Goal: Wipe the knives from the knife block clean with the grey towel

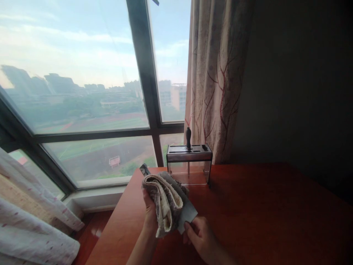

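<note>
Bare right hand (203, 235), nearest the camera, on the near side of the clear-walled rectangular holder with the slotted metallic top and black edging (176, 156), used below as reference point. Its thumb lies over a lower corner of a flat grey blade-like sheet (189, 214), fingers beneath; thumb and fingers pinched on that corner.

Bare left hand (149, 208): near side of the holder and left of it, clamped on the left edge of a thick folded grey-brown and cream textile cloth (165, 204). Most of its fingers hidden; their spacing cannot be told.

Cloth and sheet pressed together, in front of the holder and toward its left. Dark patterned handle-like end (144, 169) juts past the cloth, away from the holder; its join to the sheet is hidden.

Holder stands on a reddish-brown glossy wooden table (261, 209), black bulbous handle (188, 138) upright in its top. Behind it, pale curtain with red branch pattern (217, 73); left of it, dark-framed window (142, 48).
</note>
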Demonstrator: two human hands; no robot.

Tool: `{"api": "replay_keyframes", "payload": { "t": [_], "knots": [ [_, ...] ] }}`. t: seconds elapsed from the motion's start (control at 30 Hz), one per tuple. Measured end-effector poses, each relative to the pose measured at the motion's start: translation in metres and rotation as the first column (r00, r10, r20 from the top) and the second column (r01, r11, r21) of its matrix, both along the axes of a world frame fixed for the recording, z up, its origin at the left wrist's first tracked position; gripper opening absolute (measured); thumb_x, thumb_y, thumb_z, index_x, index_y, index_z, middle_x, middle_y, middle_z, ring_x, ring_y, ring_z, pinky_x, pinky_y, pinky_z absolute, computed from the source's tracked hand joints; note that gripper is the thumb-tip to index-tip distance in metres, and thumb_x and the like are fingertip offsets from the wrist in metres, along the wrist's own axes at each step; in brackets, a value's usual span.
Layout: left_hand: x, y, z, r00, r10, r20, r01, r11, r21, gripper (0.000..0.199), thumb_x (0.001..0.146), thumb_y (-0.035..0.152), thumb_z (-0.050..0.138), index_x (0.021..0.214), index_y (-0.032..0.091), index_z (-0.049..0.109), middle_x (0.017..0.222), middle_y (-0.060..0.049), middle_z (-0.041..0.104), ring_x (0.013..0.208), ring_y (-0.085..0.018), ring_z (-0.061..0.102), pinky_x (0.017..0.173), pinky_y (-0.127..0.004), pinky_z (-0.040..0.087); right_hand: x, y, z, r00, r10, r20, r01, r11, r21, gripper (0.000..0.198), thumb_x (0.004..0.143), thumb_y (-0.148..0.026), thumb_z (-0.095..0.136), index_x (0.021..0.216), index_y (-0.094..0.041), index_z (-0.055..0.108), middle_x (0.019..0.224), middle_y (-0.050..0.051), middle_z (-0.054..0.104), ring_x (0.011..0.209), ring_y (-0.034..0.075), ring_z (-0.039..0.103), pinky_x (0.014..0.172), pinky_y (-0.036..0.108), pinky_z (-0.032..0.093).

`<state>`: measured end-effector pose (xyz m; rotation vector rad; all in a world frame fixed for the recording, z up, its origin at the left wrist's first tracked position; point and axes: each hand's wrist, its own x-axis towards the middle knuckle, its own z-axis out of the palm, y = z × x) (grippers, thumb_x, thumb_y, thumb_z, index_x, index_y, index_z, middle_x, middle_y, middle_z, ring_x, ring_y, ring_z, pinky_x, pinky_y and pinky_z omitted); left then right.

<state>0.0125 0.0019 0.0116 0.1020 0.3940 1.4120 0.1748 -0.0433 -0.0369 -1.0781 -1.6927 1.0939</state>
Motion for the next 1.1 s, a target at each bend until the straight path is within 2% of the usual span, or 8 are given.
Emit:
{"api": "replay_keyframes", "payload": {
  "t": [0.07,0.17,0.33,0.43,0.6,0.77,0.93,1.1],
  "knots": [
    [-0.001,0.0,0.004,0.999,0.041,0.0,-0.041,0.999,-0.032,0.049,0.084,0.059,0.045,0.102,0.021,0.071,0.088,-0.006,0.076,0.104,-0.028,0.065,0.097,-0.037,0.046,-0.001,-0.001,0.0,0.999,0.036,-0.032,-0.037,0.999,-0.034,0.049,0.092,-0.05,0.04,0.067,-0.014,0.062,0.056,0.004,0.064,0.051,0.013,0.057,0.049,0.021,0.038],
    [-0.003,0.003,0.005,0.998,0.07,-0.01,-0.07,0.995,-0.077,0.043,0.087,0.048,0.043,0.089,0.018,0.073,0.082,-0.006,0.076,0.102,-0.028,0.066,0.097,-0.037,0.046,0.0,-0.001,0.004,0.998,0.051,-0.041,-0.053,0.998,-0.029,0.051,0.093,-0.05,0.039,0.065,-0.014,0.062,0.055,0.004,0.063,0.051,0.013,0.056,0.051,0.022,0.038],
    [-0.004,0.004,0.001,1.0,-0.007,-0.028,0.007,1.0,0.013,0.031,0.088,0.035,0.047,0.094,0.019,0.072,0.083,-0.006,0.077,0.099,-0.026,0.068,0.096,-0.037,0.047,0.003,-0.003,0.009,0.988,0.157,0.003,-0.157,0.987,0.039,0.054,0.095,-0.041,0.038,0.05,-0.016,0.056,0.045,-0.001,0.052,0.046,0.01,0.051,0.051,0.022,0.035],
    [-0.001,0.0,0.0,0.997,-0.064,-0.035,0.064,0.998,0.02,0.03,0.089,0.036,0.05,0.099,0.019,0.071,0.084,-0.006,0.077,0.097,-0.026,0.068,0.095,-0.038,0.048,0.004,-0.004,0.011,0.981,0.194,-0.006,-0.193,0.978,0.075,0.052,0.094,-0.04,0.04,0.051,-0.017,0.056,0.047,-0.001,0.053,0.047,0.011,0.053,0.052,0.023,0.035],
    [0.014,-0.007,-0.004,0.989,-0.133,-0.071,0.131,0.991,-0.022,0.036,0.086,0.041,0.055,0.105,0.014,0.069,0.086,-0.009,0.077,0.092,-0.029,0.07,0.092,-0.04,0.05,0.008,-0.002,0.016,0.98,0.184,-0.081,-0.177,0.981,0.084,0.046,0.094,-0.042,0.04,0.061,-0.017,0.061,0.05,-0.001,0.056,0.047,0.011,0.053,0.051,0.022,0.036],
    [0.024,-0.01,-0.008,0.977,-0.186,-0.101,0.186,0.982,-0.009,0.042,0.084,0.042,0.058,0.11,0.011,0.067,0.088,-0.011,0.076,0.088,-0.029,0.07,0.09,-0.04,0.05,0.008,0.004,0.013,0.976,0.183,-0.119,-0.174,0.981,0.083,0.047,0.091,-0.045,0.044,0.057,-0.016,0.06,0.048,0.0,0.055,0.044,0.011,0.05,0.044,0.021,0.033],
    [0.01,-0.009,-0.002,0.981,-0.171,-0.095,0.175,0.984,0.032,0.039,0.086,0.042,0.055,0.106,0.012,0.069,0.09,-0.011,0.076,0.093,-0.03,0.069,0.092,-0.041,0.049,0.005,0.003,0.01,0.971,0.216,-0.1,-0.21,0.976,0.066,0.041,0.089,-0.039,0.046,0.056,-0.018,0.057,0.046,-0.001,0.054,0.041,0.011,0.051,0.041,0.02,0.032],
    [-0.009,-0.005,0.008,0.988,-0.143,-0.056,0.148,0.985,0.089,0.043,0.084,0.049,0.054,0.103,0.014,0.069,0.092,-0.011,0.076,0.101,-0.032,0.066,0.096,-0.048,0.045,0.003,-0.002,0.017,0.974,0.225,-0.023,-0.222,0.97,0.097,0.038,0.087,-0.033,0.047,0.052,-0.018,0.052,0.043,-0.002,0.052,0.041,0.011,0.051,0.043,0.021,0.032]
  ]
}}
